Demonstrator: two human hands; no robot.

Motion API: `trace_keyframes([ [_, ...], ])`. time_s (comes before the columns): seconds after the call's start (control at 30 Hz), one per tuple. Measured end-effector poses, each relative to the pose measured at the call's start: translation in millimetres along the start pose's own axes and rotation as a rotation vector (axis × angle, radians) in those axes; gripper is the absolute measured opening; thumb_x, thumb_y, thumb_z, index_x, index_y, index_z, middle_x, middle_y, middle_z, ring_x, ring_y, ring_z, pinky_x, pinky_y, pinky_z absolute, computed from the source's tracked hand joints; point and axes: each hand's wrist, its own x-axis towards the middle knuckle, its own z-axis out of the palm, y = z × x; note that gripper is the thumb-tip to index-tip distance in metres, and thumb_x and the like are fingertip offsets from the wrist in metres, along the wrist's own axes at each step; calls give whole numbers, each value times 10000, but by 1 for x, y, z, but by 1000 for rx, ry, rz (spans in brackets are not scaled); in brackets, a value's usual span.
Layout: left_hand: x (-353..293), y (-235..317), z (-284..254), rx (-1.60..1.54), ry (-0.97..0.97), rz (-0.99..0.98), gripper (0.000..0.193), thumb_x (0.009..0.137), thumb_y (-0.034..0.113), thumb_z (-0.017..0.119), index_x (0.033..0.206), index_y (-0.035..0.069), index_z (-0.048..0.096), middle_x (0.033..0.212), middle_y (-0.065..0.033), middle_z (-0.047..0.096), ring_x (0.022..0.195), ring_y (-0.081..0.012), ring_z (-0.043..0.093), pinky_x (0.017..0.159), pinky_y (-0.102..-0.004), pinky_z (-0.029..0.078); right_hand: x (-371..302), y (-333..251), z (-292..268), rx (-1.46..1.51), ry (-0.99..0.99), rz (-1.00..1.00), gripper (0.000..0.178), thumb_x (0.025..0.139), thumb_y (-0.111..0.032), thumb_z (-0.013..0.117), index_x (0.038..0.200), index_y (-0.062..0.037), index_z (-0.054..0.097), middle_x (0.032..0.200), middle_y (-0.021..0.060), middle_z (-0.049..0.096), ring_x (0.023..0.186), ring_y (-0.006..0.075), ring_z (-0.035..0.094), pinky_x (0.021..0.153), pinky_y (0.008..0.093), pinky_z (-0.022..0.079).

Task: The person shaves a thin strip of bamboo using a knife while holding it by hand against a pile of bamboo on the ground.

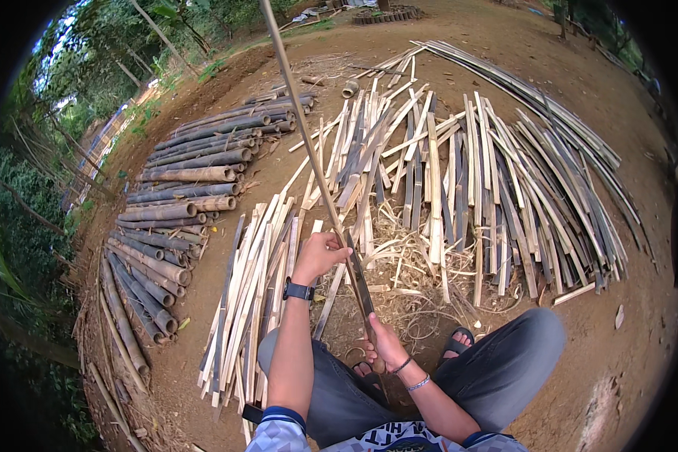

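Note:
My left hand (pixel 321 257) is closed in a pinch round a long bamboo strip (pixel 306 128), which slants up and away past the top of the view. Lower and to the right, my right hand (pixel 386 344) is wrapped round the handle of a long dark-bladed knife (pixel 361 286). Its blade points up toward my left fingers and lies along the strip. Where exactly the edge meets the bamboo cannot be made out. Part of the strip's lower end is hidden by the blade and my right hand.
Split bamboo strips (pixel 250 282) lie left of my legs, with a wider pile (pixel 497 181) ahead and right. Curly shavings (pixel 410 260) cover the ground before my sandalled feet. Whole bamboo poles (pixel 196 173) are stacked at the left, beside green plants (pixel 30 203).

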Motion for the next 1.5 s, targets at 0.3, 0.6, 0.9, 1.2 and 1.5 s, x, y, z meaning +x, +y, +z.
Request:
trace_keyframes([
  [0.3, -4, -9, 0, 38, -44, 34, 172, 803, 87, 678, 834, -79, 644, 717, -168, 677, 627, -209, 687, 582, -313, 515, 10, 12, -2, -51, 37, 8, 552, 931, -567, 438, 765, -42, 464, 535, 18, 404, 377, 122, 369, 360, 257, 327],
  [0.6, -11, 1, -10, -109, -95, 5, 195, 824, 87, 671, 923, -77, 634, 811, -165, 683, 685, -196, 693, 607, -302, 520, 7, 8, 1, -118, 69, -18, 547, 934, -575, 414, 790, -50, 460, 529, 18, 401, 377, 118, 359, 375, 258, 336],
  [0.9, -15, 0, -9, -84, -61, 36, 168, 816, 65, 659, 924, -63, 639, 770, -138, 683, 673, -168, 672, 643, -307, 510, 7, 11, -2, -139, 72, -30, 560, 929, -597, 399, 806, -53, 457, 531, 12, 381, 383, 121, 356, 386, 268, 346],
  [1.2, -19, -2, -8, -103, -34, 66, 171, 808, 88, 669, 881, -64, 640, 736, -133, 681, 656, -175, 664, 637, -318, 508, 3, 10, 1, -103, 73, -44, 531, 948, -537, 419, 775, -37, 456, 522, 28, 407, 380, 132, 391, 368, 262, 337],
  [1.5, -24, 4, -9, -120, -4, 92, 214, 789, 125, 685, 839, -80, 646, 705, -145, 679, 644, -207, 668, 629, -343, 504, 4, 11, 0, -105, 83, -52, 532, 947, -542, 419, 767, -43, 464, 519, 24, 407, 377, 129, 394, 360, 260, 330],
])
